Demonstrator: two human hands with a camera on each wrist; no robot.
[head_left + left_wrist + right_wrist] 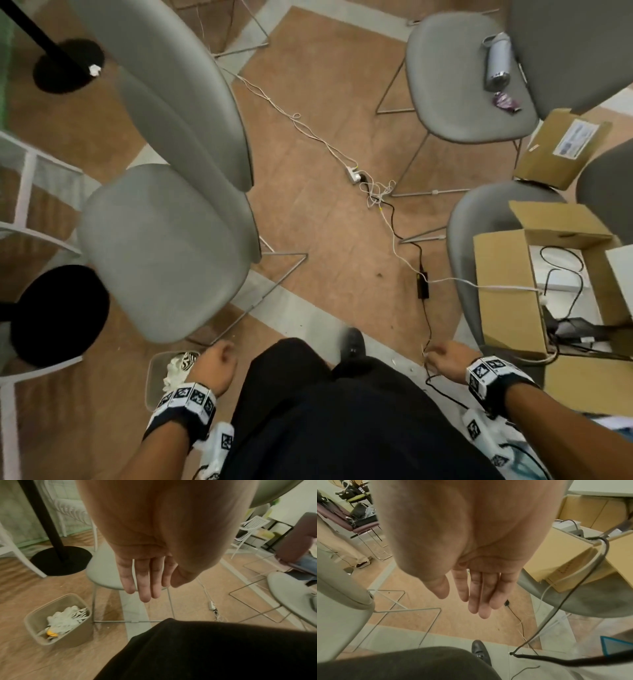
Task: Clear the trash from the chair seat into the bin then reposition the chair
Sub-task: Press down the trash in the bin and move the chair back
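Observation:
A grey chair (164,253) stands at my left front, its seat (104,574) bare. Just below it on the floor sits a beige bin (154,380) (58,620) holding crumpled white trash and something yellow. My left hand (215,363) (145,580) hangs above the bin's right side, fingers straight, holding nothing. My right hand (445,359) (477,595) hangs by my right leg, fingers relaxed and empty. A second grey chair (469,85) at the far right carries a silver bottle (496,61) and a purple wrapper (507,102).
White and black cables (376,195) with a power strip (354,174) cross the floor ahead. A third chair (466,246) at my right holds an open cardboard box (507,291). Black round stand bases (68,65) lie left. A white frame (24,192) stands at far left.

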